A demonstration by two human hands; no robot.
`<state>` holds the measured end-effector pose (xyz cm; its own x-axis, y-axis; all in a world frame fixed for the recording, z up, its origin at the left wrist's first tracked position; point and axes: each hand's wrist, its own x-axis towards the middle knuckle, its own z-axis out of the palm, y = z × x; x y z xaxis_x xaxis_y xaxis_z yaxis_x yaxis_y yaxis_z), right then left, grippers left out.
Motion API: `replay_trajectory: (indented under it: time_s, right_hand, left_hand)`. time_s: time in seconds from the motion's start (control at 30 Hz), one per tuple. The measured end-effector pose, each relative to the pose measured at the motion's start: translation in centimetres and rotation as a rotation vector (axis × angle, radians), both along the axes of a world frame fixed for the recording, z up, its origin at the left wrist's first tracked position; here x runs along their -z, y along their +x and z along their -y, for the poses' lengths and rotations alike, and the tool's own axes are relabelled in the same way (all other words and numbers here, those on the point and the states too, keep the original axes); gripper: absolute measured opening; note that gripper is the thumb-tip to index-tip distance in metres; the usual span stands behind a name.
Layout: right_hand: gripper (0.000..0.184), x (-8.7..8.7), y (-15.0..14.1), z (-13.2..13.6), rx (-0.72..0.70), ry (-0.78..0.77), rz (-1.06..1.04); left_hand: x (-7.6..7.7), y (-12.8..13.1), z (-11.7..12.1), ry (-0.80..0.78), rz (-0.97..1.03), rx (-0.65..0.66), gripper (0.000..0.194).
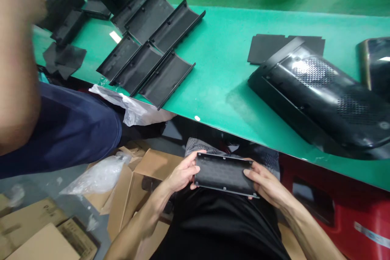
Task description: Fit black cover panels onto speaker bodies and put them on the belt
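A black curved plastic cover (224, 174) is held level over my lap, its hollow inner side facing up and small screw holes along its long edges. My left hand (183, 172) grips its left end, thumb on top and fingers beneath. On the right end, my right hand (265, 180) pinches it the same way. Beyond it, several similar black curved covers (170, 77) lie in two rows on the green table (219, 89). At the right of the table rests a big glossy black housing (323, 89) with perforated patches.
Behind the housing lies a flat black sheet (258, 48). A co-worker's arm (18, 61) reaches in at the left. Open cardboard boxes (128, 195) and clear plastic bags (94, 172) are on the floor. A red surface (359, 211) sits under the table at right.
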<state>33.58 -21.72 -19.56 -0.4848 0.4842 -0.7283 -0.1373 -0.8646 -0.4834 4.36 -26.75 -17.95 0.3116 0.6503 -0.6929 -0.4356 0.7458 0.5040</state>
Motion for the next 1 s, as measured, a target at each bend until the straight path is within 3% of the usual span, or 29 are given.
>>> replay_trajectory:
  time_s: [0.7, 1.0]
  right_hand:
    - [0.049, 0.19, -0.07, 0.21, 0.023, -0.007, 0.017]
    - [0.054, 0.31, -0.06, 0.38, 0.012, 0.014, -0.001]
  left_hand:
    - [0.53, -0.52, 0.74, 0.104, 0.019, 0.058, 0.075]
    - [0.4, -0.43, 0.57, 0.109, 0.034, 0.026, 0.074]
